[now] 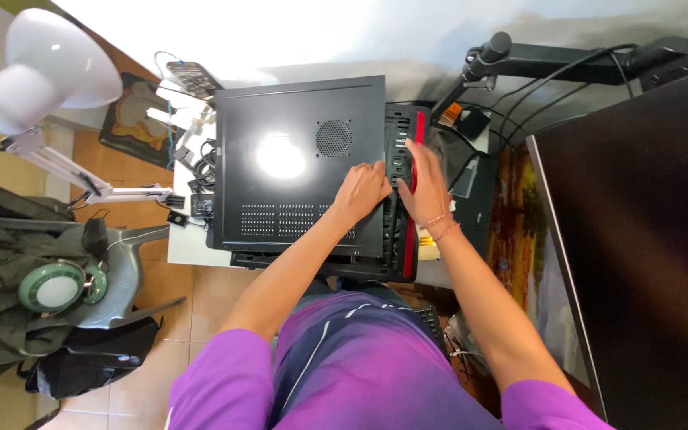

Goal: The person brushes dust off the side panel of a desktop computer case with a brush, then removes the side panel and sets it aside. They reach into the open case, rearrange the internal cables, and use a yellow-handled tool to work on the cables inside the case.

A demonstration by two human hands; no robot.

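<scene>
Cramped little corner here: tiled floor, a white surface [189, 243] shoved against the wall, a white desk lamp [45, 68] swung in from the left and a big dark monitor [639, 239] on an arm off to the right. Lying flat on the surface is a black computer case [296, 167], side panel up, red trim along its front edge.

It looks like a heavy, rigid steel box with a slick, glossy panel, so I'd guess the edges and front lip are the only decent places to grab. The left hand [362, 189] is curled, fingertips hooked at the panel's right edge. The right hand [424, 187] is open and flat, resting along the front face by the red strip. Both hands sit at that same end, just beside each other.
</scene>
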